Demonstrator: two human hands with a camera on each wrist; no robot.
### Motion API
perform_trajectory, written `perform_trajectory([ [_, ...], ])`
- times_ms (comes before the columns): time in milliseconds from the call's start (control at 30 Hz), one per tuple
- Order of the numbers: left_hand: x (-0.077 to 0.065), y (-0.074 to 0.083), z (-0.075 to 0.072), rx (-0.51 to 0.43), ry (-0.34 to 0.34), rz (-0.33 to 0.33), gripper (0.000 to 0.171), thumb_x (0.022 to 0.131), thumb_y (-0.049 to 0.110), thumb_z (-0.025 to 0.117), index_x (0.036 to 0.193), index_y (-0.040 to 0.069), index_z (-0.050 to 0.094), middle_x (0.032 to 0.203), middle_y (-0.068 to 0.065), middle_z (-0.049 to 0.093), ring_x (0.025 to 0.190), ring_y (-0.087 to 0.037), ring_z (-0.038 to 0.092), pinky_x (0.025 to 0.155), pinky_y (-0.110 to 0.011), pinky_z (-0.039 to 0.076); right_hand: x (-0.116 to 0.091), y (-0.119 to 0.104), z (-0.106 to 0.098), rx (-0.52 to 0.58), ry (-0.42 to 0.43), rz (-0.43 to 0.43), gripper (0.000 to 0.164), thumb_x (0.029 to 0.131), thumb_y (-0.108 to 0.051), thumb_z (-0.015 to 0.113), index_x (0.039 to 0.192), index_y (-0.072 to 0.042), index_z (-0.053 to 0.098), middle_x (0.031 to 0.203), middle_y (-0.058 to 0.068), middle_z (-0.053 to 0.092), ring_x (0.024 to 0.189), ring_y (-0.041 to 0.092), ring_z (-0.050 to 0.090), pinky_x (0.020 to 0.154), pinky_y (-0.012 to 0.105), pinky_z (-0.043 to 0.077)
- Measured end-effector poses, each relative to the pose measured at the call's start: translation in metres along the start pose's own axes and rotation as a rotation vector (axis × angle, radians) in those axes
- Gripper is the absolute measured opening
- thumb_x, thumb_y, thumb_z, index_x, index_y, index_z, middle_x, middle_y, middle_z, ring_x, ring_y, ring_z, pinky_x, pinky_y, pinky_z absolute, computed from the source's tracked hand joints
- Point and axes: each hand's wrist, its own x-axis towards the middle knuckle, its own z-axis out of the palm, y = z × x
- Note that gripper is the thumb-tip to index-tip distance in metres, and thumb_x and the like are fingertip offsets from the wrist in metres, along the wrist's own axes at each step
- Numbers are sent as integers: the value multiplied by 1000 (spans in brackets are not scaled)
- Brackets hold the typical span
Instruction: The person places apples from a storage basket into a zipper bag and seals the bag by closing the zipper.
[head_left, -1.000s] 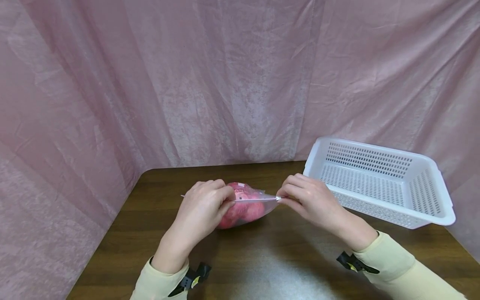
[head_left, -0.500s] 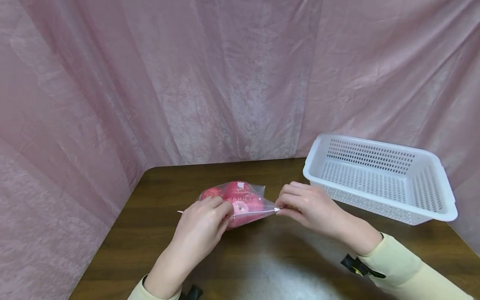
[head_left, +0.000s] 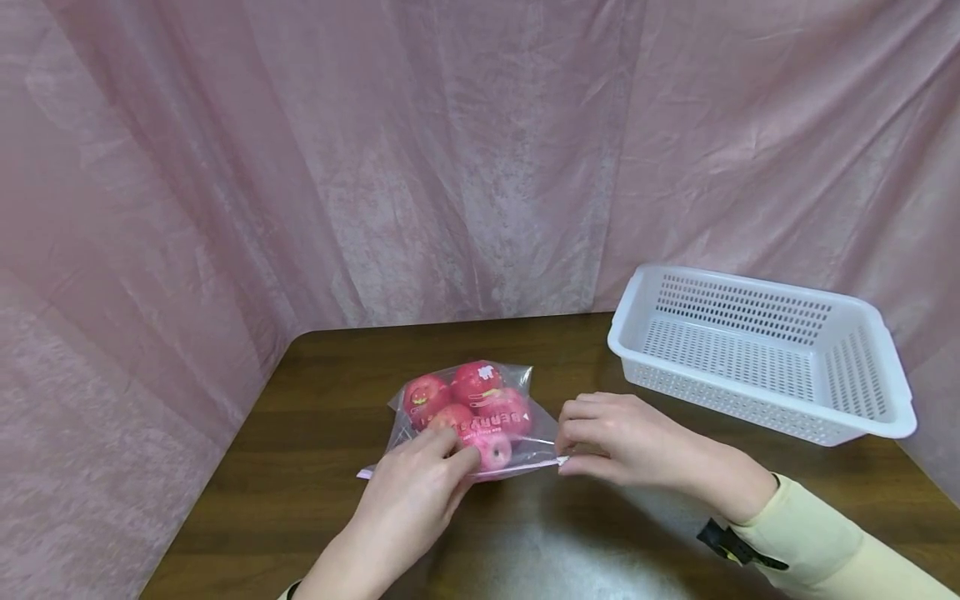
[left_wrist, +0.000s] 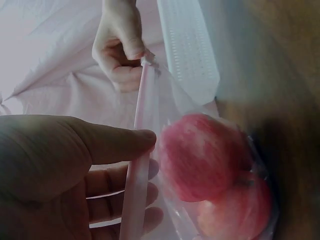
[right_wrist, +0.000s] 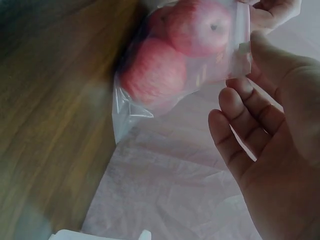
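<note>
A clear slider zip bag [head_left: 534, 433] with printed lettering lies on the table, its mouth edge toward me. Inside are several red apples [head_left: 477, 382]. My left hand [head_left: 412, 496] pinches the mouth strip left of its middle; in the left wrist view the thumb lies on the near face of the strip, with the fingers behind it. At the strip's right end, my right hand [head_left: 626, 437] pinches the white corner with thumb and index finger. The other fingers of that hand are loosely bent in the right wrist view.
A white perforated plastic basket [head_left: 757, 358] stands at the back right of the brown wooden table [head_left: 247, 500], with no contents showing. Pink cloth [head_left: 450, 167] hangs behind the table and along its left side.
Both hands have lowered the bag's mouth toward me. The bag has turned from edge-on to lying flatter, so more apples and the lettering show. Both hands keep their places along the strip.
</note>
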Motion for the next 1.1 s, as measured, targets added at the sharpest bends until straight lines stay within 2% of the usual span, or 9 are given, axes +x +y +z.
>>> perform_trajectory([
  [167,-6,4,3,-14,-59,-2,27,85,18,96,91,21,70,89,4,57,80,-18,56,66,-34,51,4,-4,5,6,-24,90,17,100,-41,81,106,-26,77,102,-15,66,90,4,60,77,27,53],
  [267,-9,3,2,-53,-120,-15,25,87,24,95,97,22,72,94,5,59,85,-17,58,71,-35,54,10,-6,9,-3,-57,169,21,100,-40,82,113,-24,78,111,-13,69,99,6,64,81,31,56],
  [400,-10,-3,1,-135,-175,-73,23,93,33,90,108,24,76,109,8,64,100,-17,64,84,-39,58,18,-6,15,10,-128,244,43,102,-42,79,138,-19,75,139,-3,70,127,17,64,100,43,58],
  [500,-9,-9,3,-172,-181,-136,34,97,33,87,128,20,77,133,0,68,122,-25,66,99,-50,58,24,-6,23,24,-199,272,63,105,-46,74,159,-16,61,161,7,57,149,29,53,115,55,48],
  [600,-10,-12,8,-186,-206,-198,55,102,34,81,151,14,67,158,-15,57,146,-40,55,111,-65,50,28,-6,31,37,-268,295,73,107,-50,68,169,-16,47,173,12,42,160,37,38,124,60,37],
  [733,-13,-13,16,-210,-318,-287,70,108,46,69,168,14,49,173,-21,38,160,-48,33,117,-73,38,29,-5,42,55,-324,321,77,109,-53,63,173,-17,39,177,13,34,164,38,28,127,61,30],
  [833,-15,-12,23,-221,-404,-337,76,109,55,62,172,17,41,178,-19,30,164,-48,24,122,-74,29,27,-6,48,64,-350,322,78,110,-54,61,173,-16,37,178,13,32,165,36,27,127,62,29],
  [900,-16,-12,27,-211,-435,-354,78,108,58,60,173,18,40,178,-18,29,164,-49,21,124,-75,24,25,-7,51,59,-359,321,78,110,-54,60,173,-16,37,179,14,30,165,36,27,127,63,29],
  [1100,-18,-13,35,-163,-450,-358,79,108,59,61,173,19,40,180,-17,27,164,-50,19,124,-76,21,21,-15,59,4,-318,291,80,108,-56,63,171,-12,42,179,17,29,163,40,30,125,62,33],
])
